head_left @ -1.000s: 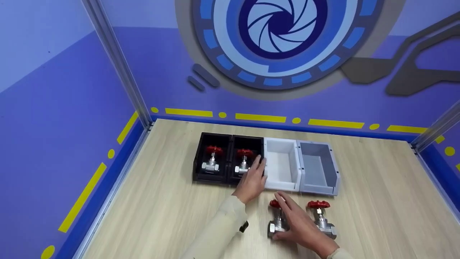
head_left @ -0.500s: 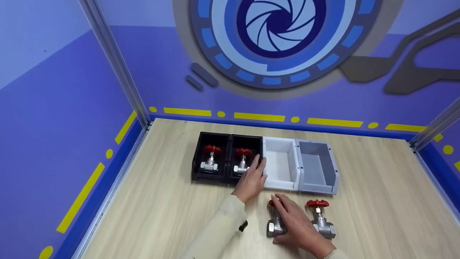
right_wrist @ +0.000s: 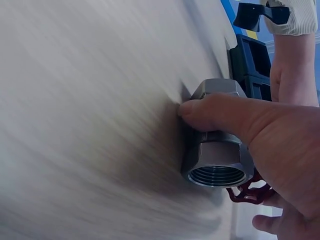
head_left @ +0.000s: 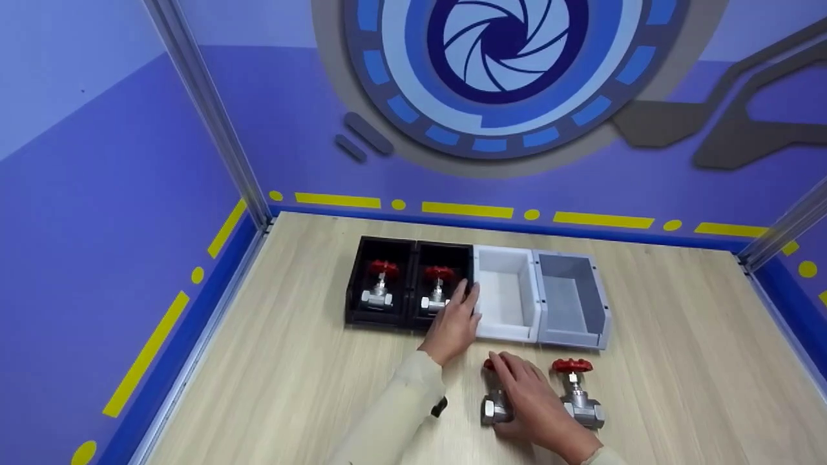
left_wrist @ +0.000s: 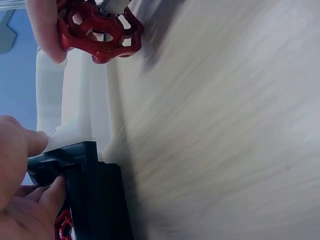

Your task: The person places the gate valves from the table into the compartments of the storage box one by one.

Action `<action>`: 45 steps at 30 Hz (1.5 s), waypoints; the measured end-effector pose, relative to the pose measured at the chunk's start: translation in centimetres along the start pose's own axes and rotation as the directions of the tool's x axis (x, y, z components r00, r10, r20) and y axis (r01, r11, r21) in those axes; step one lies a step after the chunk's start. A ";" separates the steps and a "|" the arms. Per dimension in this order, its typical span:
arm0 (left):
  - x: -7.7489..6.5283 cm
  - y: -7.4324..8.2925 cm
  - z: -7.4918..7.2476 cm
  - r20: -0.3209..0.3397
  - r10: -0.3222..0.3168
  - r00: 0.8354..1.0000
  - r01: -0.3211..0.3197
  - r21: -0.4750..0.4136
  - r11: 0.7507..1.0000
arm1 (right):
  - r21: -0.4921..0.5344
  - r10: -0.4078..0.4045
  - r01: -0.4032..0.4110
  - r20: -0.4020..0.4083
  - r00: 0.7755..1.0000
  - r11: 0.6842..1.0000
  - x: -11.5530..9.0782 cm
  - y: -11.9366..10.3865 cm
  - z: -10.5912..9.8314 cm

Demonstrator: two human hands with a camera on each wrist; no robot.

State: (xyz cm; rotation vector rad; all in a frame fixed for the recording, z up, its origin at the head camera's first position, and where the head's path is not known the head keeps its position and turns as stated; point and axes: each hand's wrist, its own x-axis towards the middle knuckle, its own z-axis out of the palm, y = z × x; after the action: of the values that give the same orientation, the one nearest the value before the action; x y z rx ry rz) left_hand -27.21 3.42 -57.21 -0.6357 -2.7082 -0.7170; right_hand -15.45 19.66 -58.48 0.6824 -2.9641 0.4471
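In the head view my left hand holds the wall between the second black bin and the white bin. The left wrist view shows its digits on both sides of the black bin's edge. My right hand grips a metal gate valve with a red handwheel on the table. In the right wrist view, the thumb lies across the valve's body; fingers are by the handwheel in the left wrist view. Right beside this hand stands another gate valve.
One valve sits in the first black bin; another valve is in the second, partly behind my left hand. A grey bin ends the row at right. Blue printed walls border the wooden table.
My right hand's fingers have come down a little over the valve and its thumb has moved in behind the body. The left hand stays on the bin wall.
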 end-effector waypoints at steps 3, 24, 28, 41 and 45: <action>-0.1 0.0 0.2 -0.005 -0.013 1.000 0.013 -0.014 1.000 | 0.003 -0.005 0.005 -0.016 1.000 1.000 -0.1 0.1 0.1; -0.1 0.1 0.0 0.017 -0.018 1.000 0.019 -0.054 0.998 | 0.046 0.051 -0.051 0.013 0.999 0.998 -0.1 0.3 -0.6; 0.0 0.2 -0.2 0.028 -0.015 0.999 0.016 -0.059 0.998 | 0.014 0.033 -0.032 -0.015 0.999 0.999 0.1 0.5 -0.8; 0.3 0.4 -0.6 0.104 -0.064 0.992 0.070 -0.054 0.996 | 0.065 0.051 -0.051 0.000 0.999 0.997 1.1 0.9 -2.0; 0.4 0.3 -0.5 0.120 -0.069 0.990 0.075 -0.048 0.996 | 0.058 0.054 -0.055 0.017 0.998 0.997 1.4 1.0 -2.6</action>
State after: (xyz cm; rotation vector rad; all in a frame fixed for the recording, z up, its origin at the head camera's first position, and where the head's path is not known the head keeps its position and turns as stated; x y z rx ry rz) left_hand -27.33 3.51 -56.50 -0.6129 -2.8421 -0.7943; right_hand -17.11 20.67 -56.12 0.6148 -3.0011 0.5375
